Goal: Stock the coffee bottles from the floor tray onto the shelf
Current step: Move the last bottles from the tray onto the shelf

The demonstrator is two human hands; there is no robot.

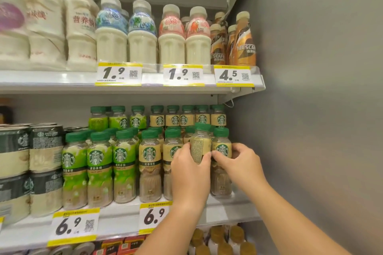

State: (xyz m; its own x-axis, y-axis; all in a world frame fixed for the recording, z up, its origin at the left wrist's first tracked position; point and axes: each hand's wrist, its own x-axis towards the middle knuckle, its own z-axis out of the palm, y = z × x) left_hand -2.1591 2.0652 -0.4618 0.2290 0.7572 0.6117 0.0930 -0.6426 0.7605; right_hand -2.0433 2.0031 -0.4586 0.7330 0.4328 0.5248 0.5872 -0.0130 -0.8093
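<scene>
My left hand [189, 174] grips a green-capped coffee bottle [200, 144] with a beige label, its back label turned toward me, at the front of the middle shelf [124, 216]. My right hand [240, 160] rests its fingers on the neighbouring beige coffee bottle [221, 149] at the row's right end, close to the grey side wall. Several more beige and green-labelled coffee bottles [149, 152] stand in rows to the left and behind. The floor tray is out of view.
Dark cans [44, 147] are stacked at the left of the middle shelf. The upper shelf [83, 80] carries milk drinks and brown coffee bottles [244, 41]. A grey wall [310, 109] bounds the right. Gold-capped bottles [219, 238] sit on the shelf below.
</scene>
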